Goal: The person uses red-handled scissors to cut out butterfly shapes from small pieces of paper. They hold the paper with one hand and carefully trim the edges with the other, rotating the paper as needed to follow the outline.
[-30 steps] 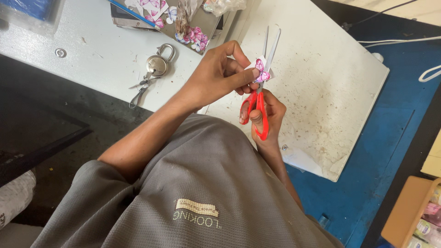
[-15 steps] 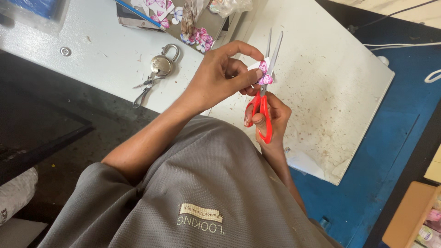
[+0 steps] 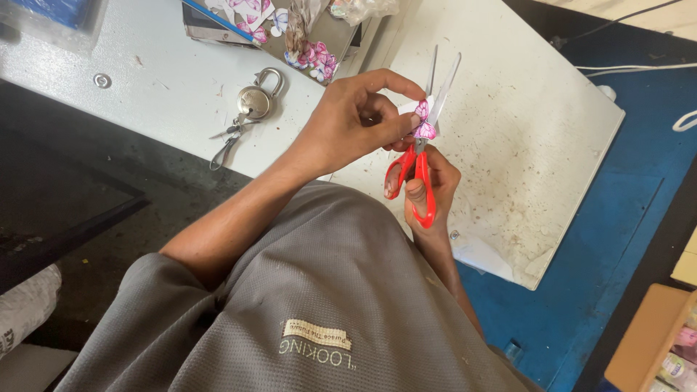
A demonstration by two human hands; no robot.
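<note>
- Grey fabric of the person's shirt (image 3: 305, 305) fills the near part of the view, with both bare arms reaching out of it toward the white table (image 3: 523, 138).
- Nearest past the shirt, the right hand (image 3: 430, 190) is clenched through the red handles of the scissors (image 3: 420, 156), thumb in one loop and fingers in the other.
- From those handles the metal blades rise away from the person, parted in a narrow V, over the table's pale, speckled top.
- Just left of the scissors, the left hand (image 3: 357, 120) pinches a small paper cutout with pink flowers (image 3: 423, 120) between thumb and fingertips.
- That cutout sits right where the blades cross, touching them, just above the red handles.
- Left of the scissors, well apart, a silver padlock (image 3: 255, 98) lies on the table with its shackle up and a bunch of keys (image 3: 226, 136) trailing toward the table's near edge.
- Farther than the scissors, at the table's far edge, a heap of pink-and-white floral cutouts (image 3: 308, 51) lies on a dark flat board.
- Right of the scissors, beyond the table's edge, is a blue floor (image 3: 624, 218).
- Lower right of the scissors, near the frame's corner, a brown cardboard box (image 3: 650, 341) shows in part.
</note>
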